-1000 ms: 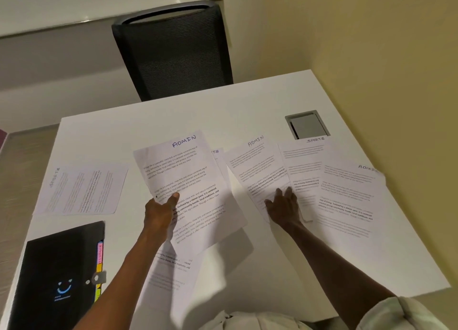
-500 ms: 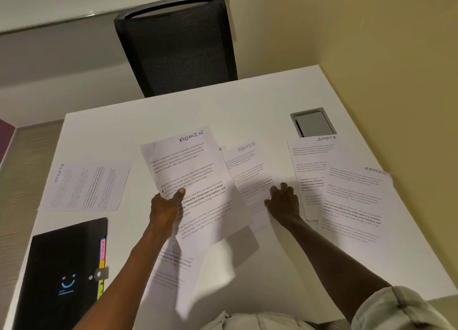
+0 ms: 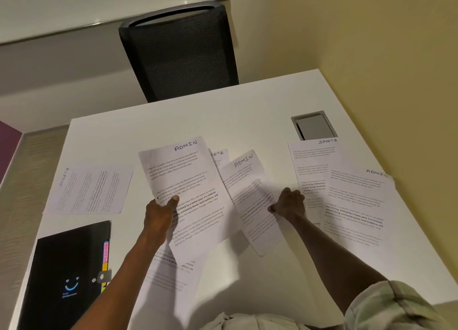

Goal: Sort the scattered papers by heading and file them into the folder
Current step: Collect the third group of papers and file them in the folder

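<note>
Nearest me on the left, the black folder (image 3: 67,277) lies closed at the near-left corner of the white surface (image 3: 247,111), its coloured tabs along its right edge. Just right of it a sheet (image 3: 171,277) lies flat under my left forearm, close to the near edge. My left hand (image 3: 158,215) has its grip closed on an ADMIN sheet (image 3: 186,188), thumb on top, the page lifted and tilted off the surface. My right hand (image 3: 290,205) pinches the right edge of a second ADMIN sheet (image 3: 250,201), which is blurred and curling up. Between these two a SPORTS sheet (image 3: 220,156) peeks out, mostly covered. To the right, a third ADMIN sheet (image 3: 357,205) overlaps a SPORTS page (image 3: 312,166), reaching close to the surface's right edge by the yellow wall (image 3: 384,57). At the left another SPORTS page (image 3: 89,191) lies sideways, apart. Farther back the surface is bare but for a grey cable hatch (image 3: 313,125) at the right. A black mesh chair (image 3: 178,49) stands at the far edge.
</note>
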`<state>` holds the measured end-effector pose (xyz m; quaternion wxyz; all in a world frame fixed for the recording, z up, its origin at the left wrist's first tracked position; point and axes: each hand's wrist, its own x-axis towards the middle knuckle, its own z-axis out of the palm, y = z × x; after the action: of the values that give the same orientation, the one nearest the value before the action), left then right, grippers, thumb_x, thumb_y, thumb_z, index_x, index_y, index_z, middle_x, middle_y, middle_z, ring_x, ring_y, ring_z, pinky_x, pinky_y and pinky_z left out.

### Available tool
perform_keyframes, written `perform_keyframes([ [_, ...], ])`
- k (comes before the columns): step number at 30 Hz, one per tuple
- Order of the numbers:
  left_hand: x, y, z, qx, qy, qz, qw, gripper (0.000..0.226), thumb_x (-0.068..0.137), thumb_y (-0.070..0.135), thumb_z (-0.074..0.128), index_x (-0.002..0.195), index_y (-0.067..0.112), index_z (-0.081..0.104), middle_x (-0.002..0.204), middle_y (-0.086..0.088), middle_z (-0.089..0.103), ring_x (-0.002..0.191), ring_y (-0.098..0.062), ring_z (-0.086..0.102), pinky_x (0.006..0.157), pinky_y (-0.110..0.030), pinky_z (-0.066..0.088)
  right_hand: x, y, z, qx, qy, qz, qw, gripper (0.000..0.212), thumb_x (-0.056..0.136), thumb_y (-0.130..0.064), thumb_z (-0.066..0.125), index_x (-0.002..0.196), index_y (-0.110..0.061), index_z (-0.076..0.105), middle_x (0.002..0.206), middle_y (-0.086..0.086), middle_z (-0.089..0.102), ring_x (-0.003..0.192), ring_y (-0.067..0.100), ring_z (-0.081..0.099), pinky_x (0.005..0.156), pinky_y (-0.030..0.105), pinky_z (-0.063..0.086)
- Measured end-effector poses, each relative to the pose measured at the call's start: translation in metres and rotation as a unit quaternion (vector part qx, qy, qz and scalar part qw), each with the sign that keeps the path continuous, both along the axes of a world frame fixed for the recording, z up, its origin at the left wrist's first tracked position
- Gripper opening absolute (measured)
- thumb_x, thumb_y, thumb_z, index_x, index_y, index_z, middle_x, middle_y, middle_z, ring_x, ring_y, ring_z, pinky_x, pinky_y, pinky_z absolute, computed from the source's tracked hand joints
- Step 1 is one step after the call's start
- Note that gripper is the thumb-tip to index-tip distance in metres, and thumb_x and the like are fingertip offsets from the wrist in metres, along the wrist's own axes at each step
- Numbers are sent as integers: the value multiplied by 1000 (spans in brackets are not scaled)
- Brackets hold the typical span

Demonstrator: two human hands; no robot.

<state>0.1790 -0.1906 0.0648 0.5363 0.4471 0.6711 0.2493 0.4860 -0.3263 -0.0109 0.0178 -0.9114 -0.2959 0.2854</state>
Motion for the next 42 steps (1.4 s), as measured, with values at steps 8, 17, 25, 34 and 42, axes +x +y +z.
perform_keyframes([
  [8,-17,-3,1,61,87,-1,994,18,97,25,64,110,14,58,90,-3,66,79,-22,63,63,-27,46,-2,-14,13,140,53,-94,984,57,78,-16,78,124,-5,47,114,15,66,103,33,64,74,32,49],
  [17,-21,-4,7,120,102,-27,987,23,99,14,57,120,7,57,100,-8,63,86,-27,60,69,-29,47,-4,-22,83,356,-9,0,934,13,92,-25,63,95,-13,64,99,-3,71,80,16,63,61,16,38],
  [25,-2,-11,20,41,3,-40,998,3,97,14,60,97,11,62,64,-3,60,51,-16,55,44,-21,43,-29,-27,146,456,182,-95,866,6,85,-22,74,88,-18,72,86,-2,75,79,15,69,70,27,52],
  [34,3,-28,40,-81,-181,-159,967,41,89,20,74,121,-4,65,111,-26,69,94,-38,59,88,-52,48,-64,-46,145,289,252,-59,922,38,86,-48,67,99,-15,55,102,-6,61,85,11,57,59,18,40],
  [42,0,-42,45,-120,-217,-231,941,42,95,33,65,127,6,65,126,-22,66,112,-36,66,102,-59,47,-73,-44,152,340,348,-77,870,54,85,-36,74,132,-18,57,124,-5,67,117,19,62,105,40,46],
])
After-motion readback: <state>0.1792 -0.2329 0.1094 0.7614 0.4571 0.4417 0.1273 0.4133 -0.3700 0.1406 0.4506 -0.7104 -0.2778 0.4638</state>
